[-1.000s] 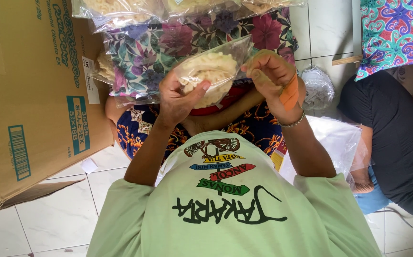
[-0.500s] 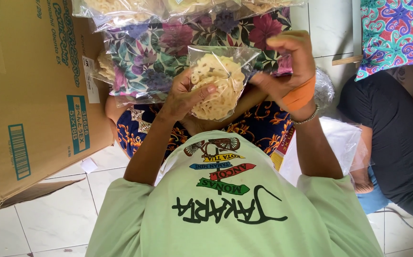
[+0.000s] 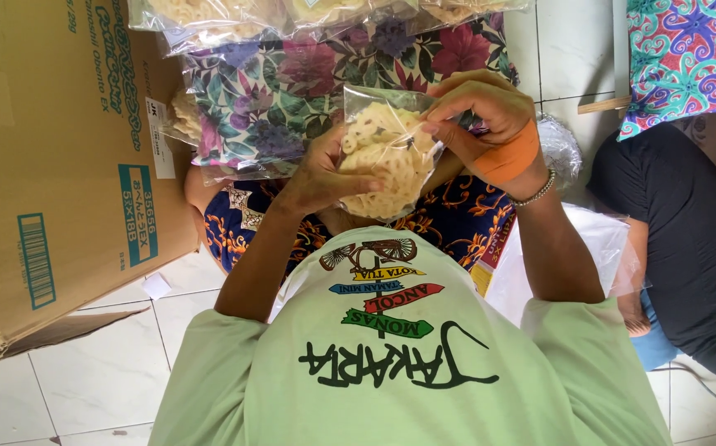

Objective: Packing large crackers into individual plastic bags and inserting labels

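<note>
Hands up front: our left hand [image 3: 325,169] clamps a clear cracker bag [image 3: 387,149], right hand [image 3: 482,124] fingers pinch its top; brown cardboard box [image 3: 61,149] w/ blue label on left.

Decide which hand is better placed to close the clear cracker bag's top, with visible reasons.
Probably the right. The right hand pinches the top edge of the clear cracker bag, while the left hand cradles its body from the side, supporting it.
</note>
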